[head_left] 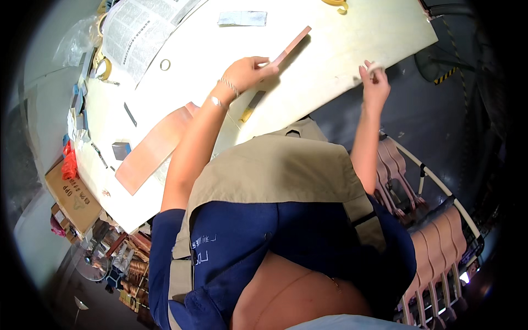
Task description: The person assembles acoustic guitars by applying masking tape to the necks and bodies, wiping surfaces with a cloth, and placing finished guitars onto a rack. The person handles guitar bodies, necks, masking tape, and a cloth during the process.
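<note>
My left hand (247,72) is closed on one end of a narrow pinkish-tan strip (295,44), seen nearly edge-on and angled up and away over the pale table (330,60). Past the table's right edge, my right hand (376,91) is raised with its fingers curled round a small whitish thing (375,67), blurred and too small to name. Beside my left forearm lies a wide, curved pinkish-tan panel (148,147), partly covered by that arm. A flat dark tool with a yellowish handle (252,107) rests on the table just below my left wrist.
Newspaper (137,36), a pale blue-grey rectangle (242,18), a small ring (165,65) and a dark block (121,150) lie on the table. Tape (103,69) sits at its left side. A cardboard box (71,195) stands left. Tan pieces fill a rack (440,236) at right.
</note>
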`<action>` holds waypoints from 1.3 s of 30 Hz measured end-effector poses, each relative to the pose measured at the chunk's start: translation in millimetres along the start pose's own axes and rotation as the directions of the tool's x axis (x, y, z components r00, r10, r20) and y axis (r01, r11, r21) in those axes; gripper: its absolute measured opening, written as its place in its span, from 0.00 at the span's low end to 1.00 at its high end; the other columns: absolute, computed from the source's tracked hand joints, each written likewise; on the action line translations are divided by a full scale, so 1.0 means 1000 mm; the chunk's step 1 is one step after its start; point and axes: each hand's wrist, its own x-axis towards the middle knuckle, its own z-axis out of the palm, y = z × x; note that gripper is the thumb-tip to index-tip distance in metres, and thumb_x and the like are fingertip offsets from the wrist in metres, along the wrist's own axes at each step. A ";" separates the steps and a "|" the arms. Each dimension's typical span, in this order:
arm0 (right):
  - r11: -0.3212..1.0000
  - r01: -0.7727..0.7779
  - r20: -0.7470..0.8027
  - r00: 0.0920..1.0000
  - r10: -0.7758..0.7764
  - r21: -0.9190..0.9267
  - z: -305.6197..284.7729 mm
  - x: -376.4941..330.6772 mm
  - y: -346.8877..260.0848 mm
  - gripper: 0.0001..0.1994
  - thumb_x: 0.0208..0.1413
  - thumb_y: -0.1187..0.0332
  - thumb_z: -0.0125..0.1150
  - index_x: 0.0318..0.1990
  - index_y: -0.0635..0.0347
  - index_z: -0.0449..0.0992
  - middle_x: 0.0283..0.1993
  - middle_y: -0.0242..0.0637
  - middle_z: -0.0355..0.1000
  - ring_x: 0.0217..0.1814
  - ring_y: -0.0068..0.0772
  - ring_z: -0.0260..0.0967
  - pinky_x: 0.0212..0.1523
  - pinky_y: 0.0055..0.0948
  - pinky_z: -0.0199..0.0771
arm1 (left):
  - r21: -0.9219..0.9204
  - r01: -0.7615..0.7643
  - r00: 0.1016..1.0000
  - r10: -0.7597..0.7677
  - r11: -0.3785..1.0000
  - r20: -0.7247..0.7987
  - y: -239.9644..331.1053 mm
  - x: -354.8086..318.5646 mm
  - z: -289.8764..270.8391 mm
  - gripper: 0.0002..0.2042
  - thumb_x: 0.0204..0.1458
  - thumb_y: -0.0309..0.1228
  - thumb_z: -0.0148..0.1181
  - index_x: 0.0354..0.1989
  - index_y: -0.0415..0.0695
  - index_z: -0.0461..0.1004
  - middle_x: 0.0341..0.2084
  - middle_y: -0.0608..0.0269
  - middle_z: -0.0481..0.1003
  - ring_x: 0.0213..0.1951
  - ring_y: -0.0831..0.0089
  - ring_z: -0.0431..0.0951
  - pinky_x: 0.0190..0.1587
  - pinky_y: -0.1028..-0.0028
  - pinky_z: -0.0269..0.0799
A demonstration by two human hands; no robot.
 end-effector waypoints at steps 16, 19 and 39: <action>0.641 0.749 0.656 0.400 -0.640 0.169 0.129 -0.072 -0.058 0.47 0.32 0.61 0.74 0.65 0.48 0.55 0.48 0.31 0.69 0.53 0.35 0.64 0.64 0.48 0.48 | 0.260 -0.280 0.918 0.337 0.924 -0.210 -0.066 -0.068 -0.022 0.21 0.40 0.42 0.67 0.42 0.45 0.75 0.29 0.63 0.77 0.30 0.65 0.77 0.39 0.70 0.71; 0.646 0.742 0.627 0.421 -0.656 0.177 0.132 -0.074 -0.059 0.46 0.34 0.63 0.73 0.65 0.49 0.55 0.43 0.29 0.70 0.50 0.34 0.65 0.64 0.47 0.48 | 0.503 -0.338 0.748 0.551 0.795 -0.369 -0.051 -0.059 0.012 0.23 0.38 0.45 0.68 0.42 0.46 0.74 0.25 0.64 0.76 0.29 0.64 0.76 0.46 0.65 0.67; 0.621 0.772 0.672 0.391 -0.629 0.132 0.135 -0.072 -0.054 0.49 0.30 0.64 0.76 0.65 0.50 0.56 0.46 0.33 0.72 0.53 0.40 0.65 0.66 0.47 0.48 | 0.664 -0.001 0.669 0.493 0.748 -0.555 -0.201 -0.198 -0.085 0.20 0.36 0.54 0.65 0.38 0.62 0.80 0.46 0.69 0.69 0.55 0.62 0.62 0.59 0.48 0.48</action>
